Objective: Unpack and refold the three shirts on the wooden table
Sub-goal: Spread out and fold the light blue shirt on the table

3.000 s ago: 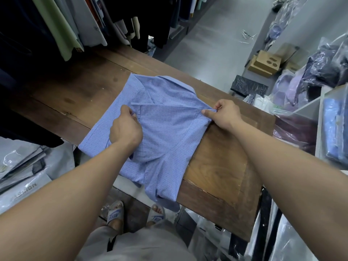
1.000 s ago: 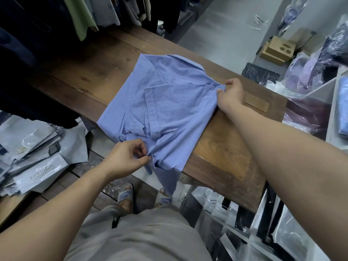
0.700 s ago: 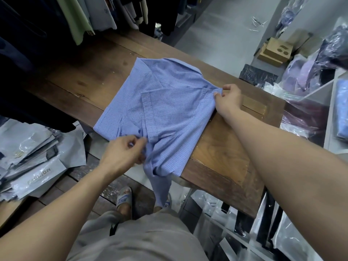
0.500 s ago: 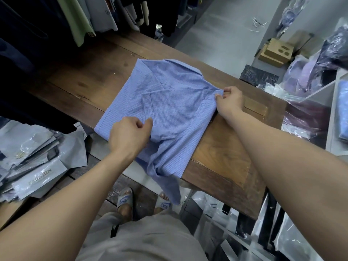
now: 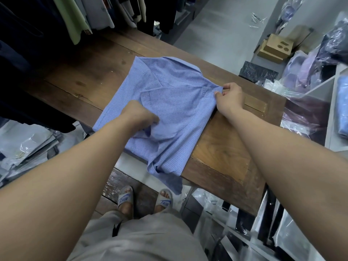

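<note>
Head view of a partly folded blue checked shirt (image 5: 175, 102) lying on the near end of a dark wooden table (image 5: 222, 149), collar toward the far side, with its lower edge and 1 loose corner hanging over the near table edge. The left hand (image 5: 139, 114) is closed into a loose fist around a bunch of fabric near the middle of the shirt's near half, with the cloth gathered and wrinkled under the fingers. The right hand (image 5: 229, 96) pinches the shirt's right edge between thumb and fingertips at the fold, with the remaining fingers curled. Both forearms reach in from the lower frame. Below the table edge, 2 feet in white slide sandals (image 5: 125, 199) stand on the floor. Dark garments (image 5: 79, 17) hang beyond the table at upper left; shirts in clear plastic bags (image 5: 308, 66) are heaped at right beside a white shelf (image 5: 331, 110).
</note>
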Demonstrator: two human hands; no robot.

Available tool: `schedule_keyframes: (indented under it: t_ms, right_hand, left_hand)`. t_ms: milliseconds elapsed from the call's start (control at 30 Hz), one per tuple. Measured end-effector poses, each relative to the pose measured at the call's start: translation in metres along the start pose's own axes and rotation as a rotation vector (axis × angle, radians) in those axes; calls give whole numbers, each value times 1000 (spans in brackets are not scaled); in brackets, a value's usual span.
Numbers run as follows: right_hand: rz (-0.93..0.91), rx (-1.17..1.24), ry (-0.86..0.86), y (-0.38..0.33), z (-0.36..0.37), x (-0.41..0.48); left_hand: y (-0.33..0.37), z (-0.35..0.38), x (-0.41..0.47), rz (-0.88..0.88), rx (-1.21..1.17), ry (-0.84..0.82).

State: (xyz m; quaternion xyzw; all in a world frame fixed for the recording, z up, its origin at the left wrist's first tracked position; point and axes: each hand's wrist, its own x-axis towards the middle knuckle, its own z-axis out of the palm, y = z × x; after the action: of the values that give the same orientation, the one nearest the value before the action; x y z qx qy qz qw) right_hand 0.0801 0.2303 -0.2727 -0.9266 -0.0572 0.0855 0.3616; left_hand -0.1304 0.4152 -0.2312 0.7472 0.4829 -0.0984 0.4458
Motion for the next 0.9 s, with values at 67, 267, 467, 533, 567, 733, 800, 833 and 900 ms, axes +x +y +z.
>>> schedule_keyframes:
  t_ms: [67, 267, 467, 533, 567, 733, 800, 833, 900]
  right_hand:
    - [6, 5, 1, -1, 1, 0]
    - [12, -10, 2, -4, 0, -8]
    - [-133, -182, 21, -11, -4, -35]
    - [-206, -242, 23, -15, -3, -52]
    - [-246, -263, 19, -16, -2, -61]
    - [-409, -313, 9, -20, 7, -114]
    - [-458, -325, 25, -16, 15, -144]
    - [-471, -334, 35, -14, 20, -160]
    - [-490, -375, 60, -6, 28, -194]
  left_hand:
    - [0, -3, 0, 146, -36, 81]
    - [-19, -2, 2, 279, 219, 233]
    - [-42, 4, -5, 303, 125, 306]
    - [-42, 4, -15, 383, 127, 403]
    - [-43, 4, -21, 425, 125, 437]
    - [-57, 8, -50, 571, 29, 465]
    - [-74, 12, -63, 624, 30, 408]
    - [-85, 14, -70, 657, 56, 384]
    - [-111, 20, -83, 702, 140, 324]
